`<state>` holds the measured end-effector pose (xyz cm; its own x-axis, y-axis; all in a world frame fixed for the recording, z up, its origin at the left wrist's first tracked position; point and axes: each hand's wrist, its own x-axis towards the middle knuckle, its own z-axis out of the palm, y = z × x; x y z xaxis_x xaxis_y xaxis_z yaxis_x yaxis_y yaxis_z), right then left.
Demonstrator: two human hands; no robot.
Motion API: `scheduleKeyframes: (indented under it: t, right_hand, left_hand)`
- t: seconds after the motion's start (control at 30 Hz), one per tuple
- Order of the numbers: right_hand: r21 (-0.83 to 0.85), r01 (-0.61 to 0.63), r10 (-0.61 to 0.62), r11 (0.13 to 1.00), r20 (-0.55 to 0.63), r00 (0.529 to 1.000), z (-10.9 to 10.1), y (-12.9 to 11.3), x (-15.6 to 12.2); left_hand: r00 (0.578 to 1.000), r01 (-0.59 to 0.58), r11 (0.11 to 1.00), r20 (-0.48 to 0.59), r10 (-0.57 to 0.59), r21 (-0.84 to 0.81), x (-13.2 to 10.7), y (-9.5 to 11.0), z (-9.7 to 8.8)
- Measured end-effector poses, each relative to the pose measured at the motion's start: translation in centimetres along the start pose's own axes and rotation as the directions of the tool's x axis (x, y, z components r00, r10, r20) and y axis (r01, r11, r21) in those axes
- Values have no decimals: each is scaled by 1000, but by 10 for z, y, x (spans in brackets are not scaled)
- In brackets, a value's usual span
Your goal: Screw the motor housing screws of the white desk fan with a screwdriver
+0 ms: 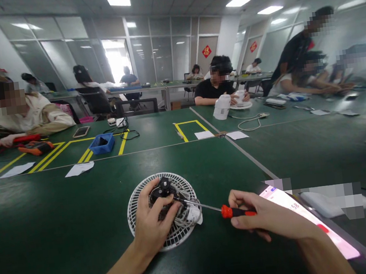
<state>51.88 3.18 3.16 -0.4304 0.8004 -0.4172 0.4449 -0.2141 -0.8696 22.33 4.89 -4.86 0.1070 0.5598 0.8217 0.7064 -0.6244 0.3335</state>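
A round white fan grille (134, 204) lies flat on the green table, with a black fan motor (165, 184) and a coil of pale cord (188, 218) on top of it. My left hand (151, 221) is closed around the motor, its thumb and fingers near the tip of a screwdriver. My right hand (250, 213) grips the red and black handle of that screwdriver (227, 211). The shaft runs leftward, almost level, and its tip meets the motor between my left fingertips. Whether a screw sits at the tip is hidden.
A lit phone (313, 223) lies by my right forearm. Farther off are a blue bin (102, 144), paper slips (79, 169), an orange multimeter (35, 147) and a white fan body (222, 107). A co-worker (212, 90) sits opposite; others work at both sides.
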Motion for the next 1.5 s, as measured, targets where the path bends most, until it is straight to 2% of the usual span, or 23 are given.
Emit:
scheduleKeyframes:
  t: [0.07,0.27,0.5,0.77,0.93,1.1,1.23,1.33,1.5]
  right_hand:
    - [20,17,-17,1000,-7,1000,1,0,1]
    - [4,-38,38,999,16,999,3,-2,4]
    - [8,24,-24,1000,-50,998,2,-6,-4]
    - [-18,77,-78,997,-43,996,1,-7,-4]
    - [-49,9,-10,999,-24,1000,1,-7,-5]
    - [-38,11,-13,999,-45,999,5,-9,-7]
    - [23,32,-31,999,-69,997,6,-9,-7]
    - [36,58,-55,998,-89,995,4,-6,-6]
    - [10,-14,15,1000,-73,997,3,-2,-3]
  left_hand:
    - [1000,4,1000,1,-4,1,0,0,0]
    - [1000,14,1000,3,-14,-11,0,1,0]
    - [1000,-7,1000,13,7,0,7,2,-5]
    - [984,-129,987,109,139,-91,24,0,-10]
    - [980,-155,979,101,169,-135,23,-3,-6]
    - [982,-172,983,73,177,-60,22,-3,-5]
    - [960,-263,964,96,264,-24,25,-6,-7]
    - [953,-285,958,96,288,-37,25,-10,-8]
    - [943,-312,950,113,313,-25,23,-13,-9]
